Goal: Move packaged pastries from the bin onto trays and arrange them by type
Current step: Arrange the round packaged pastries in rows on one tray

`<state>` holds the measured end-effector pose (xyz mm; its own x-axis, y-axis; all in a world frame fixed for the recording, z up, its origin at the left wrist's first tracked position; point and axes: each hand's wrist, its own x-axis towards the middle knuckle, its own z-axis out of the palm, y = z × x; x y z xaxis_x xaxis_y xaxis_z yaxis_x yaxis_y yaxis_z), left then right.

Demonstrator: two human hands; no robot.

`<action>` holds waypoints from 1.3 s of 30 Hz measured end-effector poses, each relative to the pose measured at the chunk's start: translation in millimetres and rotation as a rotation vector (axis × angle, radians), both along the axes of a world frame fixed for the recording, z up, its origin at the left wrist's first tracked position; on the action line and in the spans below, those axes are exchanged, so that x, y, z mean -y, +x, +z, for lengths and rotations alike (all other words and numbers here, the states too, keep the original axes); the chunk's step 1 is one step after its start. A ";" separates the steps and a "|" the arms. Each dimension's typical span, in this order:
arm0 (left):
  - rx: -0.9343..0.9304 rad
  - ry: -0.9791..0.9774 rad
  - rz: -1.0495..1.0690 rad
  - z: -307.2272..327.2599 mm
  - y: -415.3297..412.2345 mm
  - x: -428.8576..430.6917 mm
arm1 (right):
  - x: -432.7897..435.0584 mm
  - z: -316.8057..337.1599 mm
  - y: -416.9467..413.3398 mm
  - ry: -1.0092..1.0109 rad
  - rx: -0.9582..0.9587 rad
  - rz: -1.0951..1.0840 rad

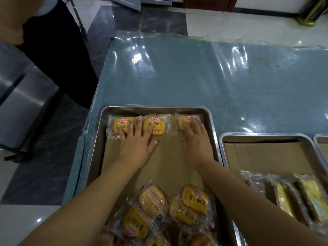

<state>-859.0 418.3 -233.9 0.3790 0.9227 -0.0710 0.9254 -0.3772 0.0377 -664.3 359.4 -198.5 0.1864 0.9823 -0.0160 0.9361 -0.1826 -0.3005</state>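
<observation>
**Pressing three bread packets (157,127) into a row**

Three yellow packets lay side by side at the far end of the nearest tray (99,139). The left hand (136,144), fingers straight and spread, rested flat across two of them. The right hand (197,139), also flat, covered the third. A loose pile (170,210) of similar packets, too jumbled to count, filled the tray's near end. Two more trays (266,135) stood to the right on the counter (195,77), one holding cake-slice packets (287,196).
</observation>
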 end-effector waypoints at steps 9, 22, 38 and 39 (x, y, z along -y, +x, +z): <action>0.019 0.022 -0.021 -4.8 3.3 -1.8 | 7.6 -14.2 6.1 -0.017 0.043 0.115; 0.088 0.090 -0.107 16.2 -9.4 10.3 | 17.5 6.1 -3.7 -0.020 0.041 0.076; 0.388 -0.597 -0.030 39.6 -46.0 92.5 | 96.7 13.9 -52.0 -0.053 -0.153 0.131; 0.453 -0.659 0.007 41.6 -45.8 94.4 | 99.7 14.3 -52.8 -0.072 -0.154 0.115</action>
